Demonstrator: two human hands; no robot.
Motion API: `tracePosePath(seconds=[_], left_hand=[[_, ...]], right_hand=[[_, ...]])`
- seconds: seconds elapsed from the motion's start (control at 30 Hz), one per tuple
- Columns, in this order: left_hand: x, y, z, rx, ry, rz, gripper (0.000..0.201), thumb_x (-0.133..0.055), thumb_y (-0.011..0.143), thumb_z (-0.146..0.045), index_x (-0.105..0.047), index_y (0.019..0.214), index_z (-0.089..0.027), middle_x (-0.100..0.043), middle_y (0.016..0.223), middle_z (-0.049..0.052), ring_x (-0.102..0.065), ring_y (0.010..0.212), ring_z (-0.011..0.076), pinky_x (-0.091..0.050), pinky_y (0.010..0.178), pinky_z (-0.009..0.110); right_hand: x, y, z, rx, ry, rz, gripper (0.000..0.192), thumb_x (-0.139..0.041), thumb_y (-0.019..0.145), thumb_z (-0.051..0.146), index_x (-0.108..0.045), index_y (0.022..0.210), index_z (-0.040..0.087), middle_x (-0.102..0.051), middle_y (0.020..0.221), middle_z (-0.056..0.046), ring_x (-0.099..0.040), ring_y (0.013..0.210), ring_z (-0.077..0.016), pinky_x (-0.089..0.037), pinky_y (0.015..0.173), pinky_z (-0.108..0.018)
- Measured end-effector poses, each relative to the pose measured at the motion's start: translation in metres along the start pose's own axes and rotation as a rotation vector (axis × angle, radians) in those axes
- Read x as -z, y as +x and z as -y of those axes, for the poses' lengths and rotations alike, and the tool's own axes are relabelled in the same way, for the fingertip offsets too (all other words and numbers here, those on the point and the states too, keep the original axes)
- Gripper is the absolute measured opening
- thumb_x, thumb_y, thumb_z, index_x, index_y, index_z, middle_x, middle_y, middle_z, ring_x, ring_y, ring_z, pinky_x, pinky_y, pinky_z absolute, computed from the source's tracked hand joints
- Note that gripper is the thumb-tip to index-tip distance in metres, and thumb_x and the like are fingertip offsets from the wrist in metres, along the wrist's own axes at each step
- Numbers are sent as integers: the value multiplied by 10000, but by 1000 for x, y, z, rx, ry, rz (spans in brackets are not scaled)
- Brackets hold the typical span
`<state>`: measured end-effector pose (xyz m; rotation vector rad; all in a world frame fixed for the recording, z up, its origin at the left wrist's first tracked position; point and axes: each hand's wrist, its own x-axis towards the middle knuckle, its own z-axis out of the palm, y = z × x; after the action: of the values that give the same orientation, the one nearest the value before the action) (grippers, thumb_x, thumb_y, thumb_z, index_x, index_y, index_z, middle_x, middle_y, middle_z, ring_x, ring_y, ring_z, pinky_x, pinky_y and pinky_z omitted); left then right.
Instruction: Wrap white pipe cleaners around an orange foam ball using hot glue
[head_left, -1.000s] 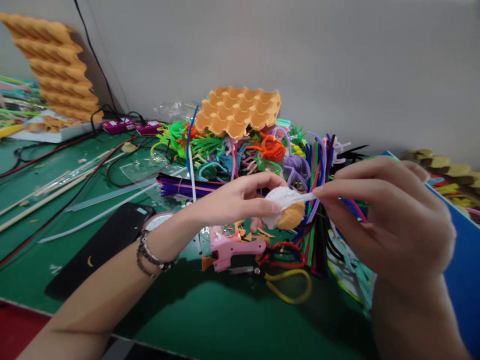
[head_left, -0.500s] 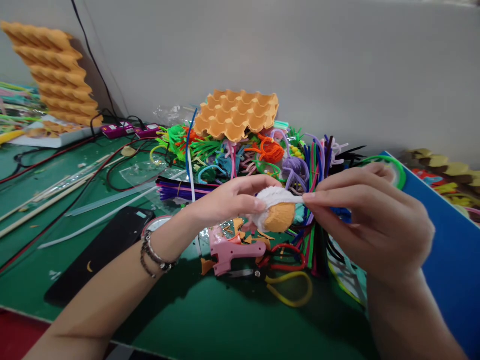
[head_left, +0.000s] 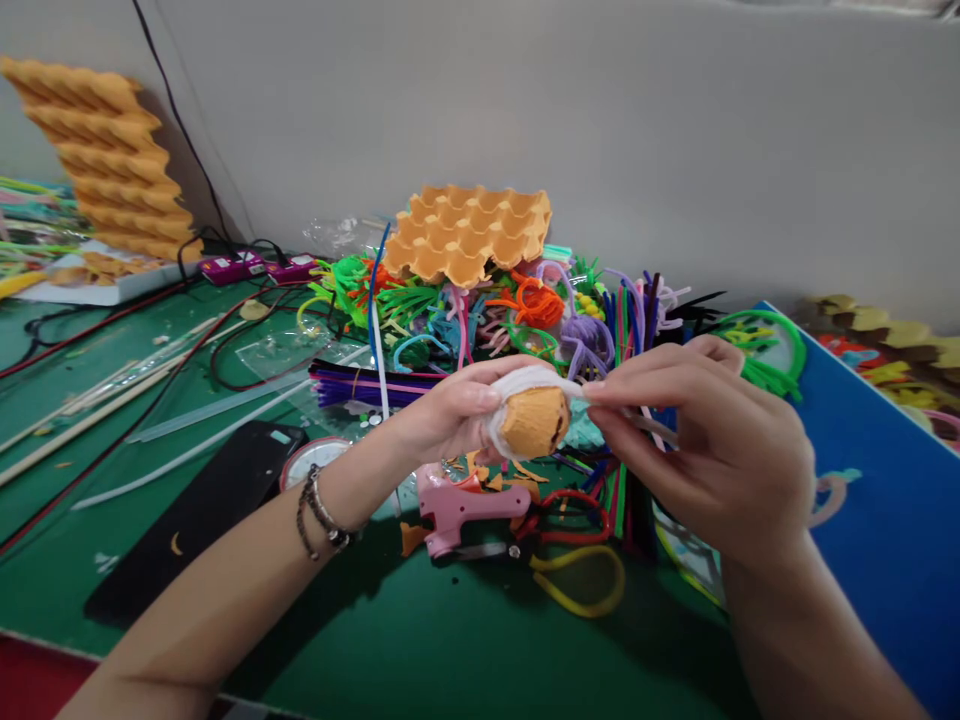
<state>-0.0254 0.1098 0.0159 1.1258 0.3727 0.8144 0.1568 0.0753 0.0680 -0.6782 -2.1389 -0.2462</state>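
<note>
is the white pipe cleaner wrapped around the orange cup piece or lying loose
Wrapped: the white pipe cleaner loops over the orange cup piece in the left hand; the right hand pinches its end.

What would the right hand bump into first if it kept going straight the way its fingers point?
The right hand points leftward, its fingertips pinching the white pipe cleaner wrapped around the orange egg-carton cup. Going straight on, it would meet that cup first, then likely the left hand holding it.

Green work table (head_left: 420, 640) bearing a pink plastic glue gun (head_left: 463, 508). Left of the gun: flat black phone (head_left: 196, 515). Right of it: yellow pipe-cleaner loop (head_left: 581, 580). Behind it: heap of coloured pipe cleaners (head_left: 517, 310) topped by an orange pulp egg tray (head_left: 469, 230).
</note>
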Motion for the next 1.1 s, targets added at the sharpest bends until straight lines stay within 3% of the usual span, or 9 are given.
tracePosePath(seconds=[0.3, 0.53, 0.8, 1.1], left_hand=[[7, -1, 6, -157, -95, 36, 543, -756, 464, -415, -539, 898, -170, -548, 838, 23, -536, 603, 92, -403, 427, 164], [7, -3, 2, -107, -155, 118, 535, -772, 576, -445, -530, 968, -174, -574, 781, 1, -552, 474, 60, -442, 362, 128], [10, 1, 2, -108, -214, 133, 574, -748, 600, -470, -540, 1039, -163, -596, 857, 23, -599, 518, 91, -519, 410, 177], [16, 3, -1, -6, -213, 119, 667, -693, 570, -410, -500, 1157, -157, -626, 973, 85, -615, 638, 149, -522, 492, 235]], right_hand=[[-1, -1, 4, 2, 6, -35, 227, -634, 736, 37, -537, 807, 230, -640, 675, 63, -587, 594, -96, -351, 642, -329], [-1, -2, 1, -23, 12, -60, 190, -619, 749, 40, -544, 798, 209, -614, 663, 64, -568, 559, -82, -339, 624, -327], [-1, -2, -2, -83, -45, -38, 167, -593, 780, 75, -551, 799, 235, -619, 676, 76, -502, 502, -63, -305, 629, -327], [-2, -2, -4, -70, -71, -37, 161, -596, 771, 62, -565, 779, 220, -634, 681, 62, -508, 513, -68, -289, 632, -330]])
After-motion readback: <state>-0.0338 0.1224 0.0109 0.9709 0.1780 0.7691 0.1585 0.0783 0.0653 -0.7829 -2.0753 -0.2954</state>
